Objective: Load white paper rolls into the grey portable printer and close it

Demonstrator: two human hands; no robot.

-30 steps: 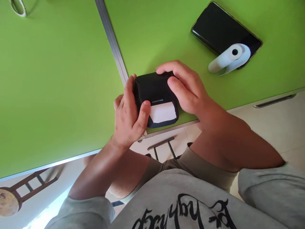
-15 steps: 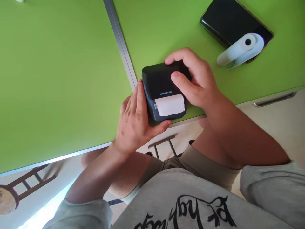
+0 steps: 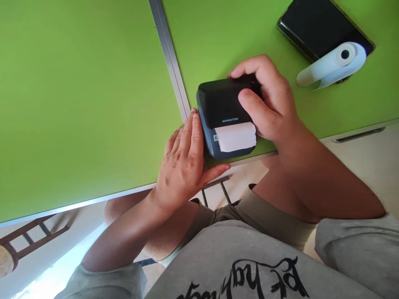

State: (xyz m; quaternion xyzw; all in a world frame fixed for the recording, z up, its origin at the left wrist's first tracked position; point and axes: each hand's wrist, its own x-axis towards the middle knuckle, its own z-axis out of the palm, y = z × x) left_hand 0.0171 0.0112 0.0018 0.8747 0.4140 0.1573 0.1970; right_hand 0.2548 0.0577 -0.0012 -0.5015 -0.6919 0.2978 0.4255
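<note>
We hold the small black label printer (image 3: 226, 118) at the near edge of the green table (image 3: 77, 104), just right of the metal seam (image 3: 170, 62). A white label (image 3: 236, 137) shows at its near slot. A second ago our left thumb lay on top, beside that slot; it now sits under the near left corner, and the left hand (image 3: 187, 162) rests flat against the left side, fingers pressed together. The right hand (image 3: 269, 99) has stayed curled over the far right corner, thumb on the lid, fingers bent round the back. We judge the grip has changed from pressing to steadying. A paper roll (image 3: 332, 64) lies on a phone (image 3: 314, 25), well apart at far right.
</note>
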